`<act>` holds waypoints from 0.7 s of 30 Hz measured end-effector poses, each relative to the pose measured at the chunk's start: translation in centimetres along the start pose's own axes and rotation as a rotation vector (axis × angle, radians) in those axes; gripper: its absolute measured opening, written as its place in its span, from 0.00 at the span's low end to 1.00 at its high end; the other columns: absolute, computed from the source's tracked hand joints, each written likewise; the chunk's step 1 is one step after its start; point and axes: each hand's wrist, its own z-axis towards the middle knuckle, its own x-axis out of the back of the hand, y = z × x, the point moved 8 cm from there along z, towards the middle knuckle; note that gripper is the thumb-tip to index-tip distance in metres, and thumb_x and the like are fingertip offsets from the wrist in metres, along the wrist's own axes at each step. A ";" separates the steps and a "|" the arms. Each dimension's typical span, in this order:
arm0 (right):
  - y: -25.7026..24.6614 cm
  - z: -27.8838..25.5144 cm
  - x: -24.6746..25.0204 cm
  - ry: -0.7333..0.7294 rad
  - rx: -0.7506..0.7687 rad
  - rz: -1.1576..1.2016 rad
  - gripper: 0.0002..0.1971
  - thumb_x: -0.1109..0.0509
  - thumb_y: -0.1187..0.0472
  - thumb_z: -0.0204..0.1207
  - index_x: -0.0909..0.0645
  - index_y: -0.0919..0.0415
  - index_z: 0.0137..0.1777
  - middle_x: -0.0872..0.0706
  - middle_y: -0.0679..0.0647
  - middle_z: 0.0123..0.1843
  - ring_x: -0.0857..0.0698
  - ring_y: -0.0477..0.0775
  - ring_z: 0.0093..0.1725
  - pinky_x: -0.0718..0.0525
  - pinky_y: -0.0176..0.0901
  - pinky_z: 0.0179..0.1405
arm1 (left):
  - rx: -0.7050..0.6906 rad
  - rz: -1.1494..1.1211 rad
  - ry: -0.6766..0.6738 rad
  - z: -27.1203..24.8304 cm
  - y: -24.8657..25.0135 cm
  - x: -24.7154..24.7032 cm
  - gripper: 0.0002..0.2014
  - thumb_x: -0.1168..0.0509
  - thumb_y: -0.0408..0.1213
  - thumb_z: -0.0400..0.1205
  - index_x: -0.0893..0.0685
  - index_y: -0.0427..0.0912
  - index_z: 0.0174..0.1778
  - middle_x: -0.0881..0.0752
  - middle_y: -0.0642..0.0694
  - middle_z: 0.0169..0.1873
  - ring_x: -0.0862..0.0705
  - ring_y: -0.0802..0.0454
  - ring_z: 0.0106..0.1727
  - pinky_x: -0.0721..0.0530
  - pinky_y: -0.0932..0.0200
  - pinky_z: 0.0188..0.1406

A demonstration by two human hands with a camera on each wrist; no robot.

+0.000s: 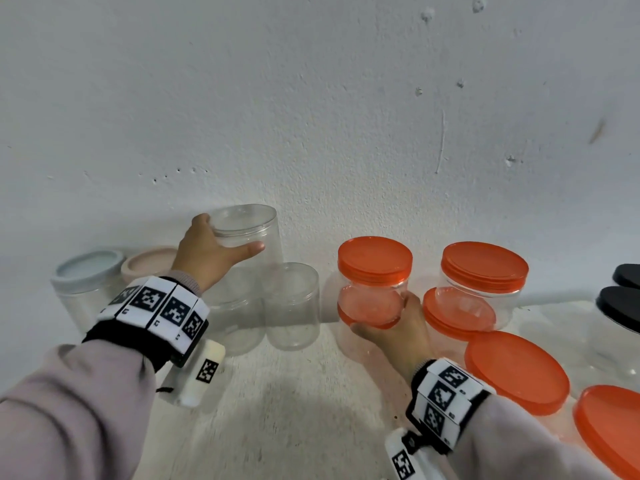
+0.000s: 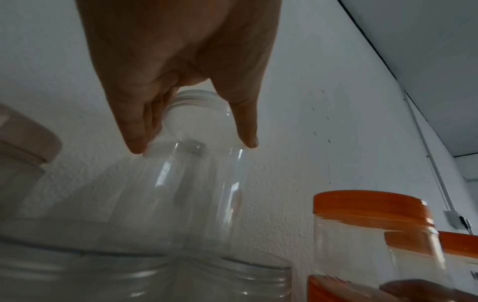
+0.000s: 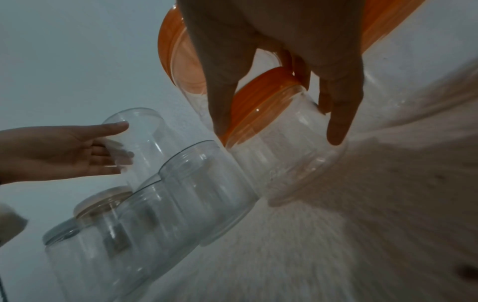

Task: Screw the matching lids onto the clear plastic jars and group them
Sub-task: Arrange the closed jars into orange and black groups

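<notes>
The left hand (image 1: 207, 252) grasps a tall clear-lidded jar (image 1: 251, 233) against the rough white wall (image 1: 311, 98); to its right, the right hand (image 1: 398, 332) grasps a round orange-lidded jar (image 1: 374, 278).

Left hand (image 1: 211, 252) raised, fingers and thumb spread in a grip; right hand (image 1: 398, 327) lower, fingers curled, gripping.
</notes>
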 end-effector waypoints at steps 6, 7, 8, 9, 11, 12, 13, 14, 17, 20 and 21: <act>-1.4 2.6 -1.9 0.015 -0.002 -0.064 0.52 0.13 0.54 0.56 0.39 0.63 0.77 0.28 0.59 0.71 0.25 0.61 0.69 0.25 0.58 0.69 | -0.009 0.005 0.001 0.0 0.1 0.0 0.52 0.19 0.51 0.65 0.40 0.37 0.79 0.28 0.41 0.73 0.29 0.44 0.73 0.31 0.57 0.65; -1.4 2.9 -2.1 0.012 -0.008 -0.067 0.53 0.13 0.54 0.56 0.40 0.63 0.77 0.29 0.59 0.72 0.26 0.62 0.70 0.25 0.59 0.69 | -0.009 0.006 -0.002 0.0 0.1 -0.1 0.52 0.19 0.51 0.65 0.40 0.37 0.79 0.29 0.41 0.73 0.29 0.44 0.73 0.31 0.57 0.65; -1.4 3.1 -2.4 0.009 -0.012 -0.069 0.53 0.13 0.54 0.57 0.40 0.63 0.78 0.30 0.59 0.72 0.26 0.62 0.70 0.26 0.58 0.70 | -0.010 0.007 -0.002 0.0 0.1 -0.1 0.52 0.19 0.51 0.65 0.40 0.37 0.79 0.29 0.41 0.73 0.29 0.44 0.73 0.32 0.58 0.65; -1.3 3.2 -2.6 0.008 -0.018 -0.071 0.53 0.13 0.53 0.57 0.41 0.63 0.78 0.30 0.59 0.73 0.27 0.62 0.71 0.26 0.58 0.70 | -0.014 0.012 -0.003 0.0 0.1 -0.1 0.52 0.19 0.51 0.65 0.39 0.37 0.79 0.29 0.41 0.73 0.29 0.44 0.73 0.32 0.58 0.64; -1.1 3.4 -3.0 0.003 -0.031 -0.076 0.54 0.13 0.53 0.57 0.42 0.63 0.78 0.31 0.58 0.74 0.28 0.62 0.71 0.27 0.57 0.70 | -0.022 0.017 0.000 0.0 0.1 -0.1 0.51 0.20 0.52 0.65 0.39 0.38 0.79 0.29 0.41 0.73 0.29 0.44 0.73 0.33 0.59 0.63; -1.0 3.5 -3.1 0.001 -0.038 -0.075 0.54 0.13 0.53 0.57 0.42 0.63 0.78 0.31 0.58 0.74 0.27 0.62 0.71 0.27 0.57 0.70 | -0.026 0.016 0.001 -0.1 0.1 -0.1 0.52 0.20 0.52 0.65 0.40 0.38 0.79 0.29 0.41 0.73 0.29 0.44 0.73 0.32 0.58 0.64; -0.9 3.5 -3.3 -0.001 -0.044 -0.072 0.54 0.13 0.53 0.57 0.42 0.63 0.78 0.31 0.58 0.74 0.27 0.62 0.71 0.27 0.57 0.70 | -0.028 0.015 0.002 -0.1 0.1 -0.1 0.52 0.20 0.52 0.65 0.40 0.38 0.79 0.29 0.41 0.73 0.29 0.44 0.73 0.32 0.57 0.65; -0.8 3.5 -3.3 -0.001 -0.049 -0.069 0.54 0.13 0.53 0.57 0.43 0.63 0.79 0.32 0.59 0.74 0.28 0.62 0.71 0.27 0.57 0.70 | -0.031 0.015 0.004 -0.2 0.1 -0.2 0.52 0.20 0.52 0.66 0.40 0.37 0.80 0.29 0.40 0.73 0.29 0.44 0.73 0.32 0.57 0.66; -0.6 3.5 -3.4 -0.003 -0.055 -0.068 0.55 0.13 0.54 0.58 0.44 0.63 0.79 0.33 0.59 0.75 0.28 0.62 0.72 0.27 0.57 0.71 | -0.040 0.005 0.017 -0.2 0.1 -0.1 0.52 0.20 0.52 0.65 0.40 0.37 0.80 0.29 0.40 0.73 0.28 0.44 0.72 0.32 0.58 0.65; -0.6 3.6 -3.4 -0.043 -0.062 -0.068 0.57 0.14 0.55 0.59 0.48 0.63 0.81 0.36 0.60 0.78 0.32 0.61 0.76 0.30 0.57 0.74 | -0.042 0.004 0.021 -0.2 0.1 -0.1 0.52 0.20 0.52 0.65 0.39 0.37 0.79 0.29 0.40 0.73 0.28 0.43 0.72 0.31 0.57 0.65; -0.6 3.6 -3.5 -0.064 -0.064 -0.072 0.59 0.14 0.54 0.59 0.50 0.63 0.82 0.38 0.60 0.79 0.34 0.61 0.77 0.32 0.56 0.75 | -0.042 0.005 0.019 -0.2 0.1 -0.1 0.52 0.20 0.52 0.65 0.39 0.37 0.79 0.29 0.40 0.73 0.28 0.43 0.72 0.31 0.56 0.66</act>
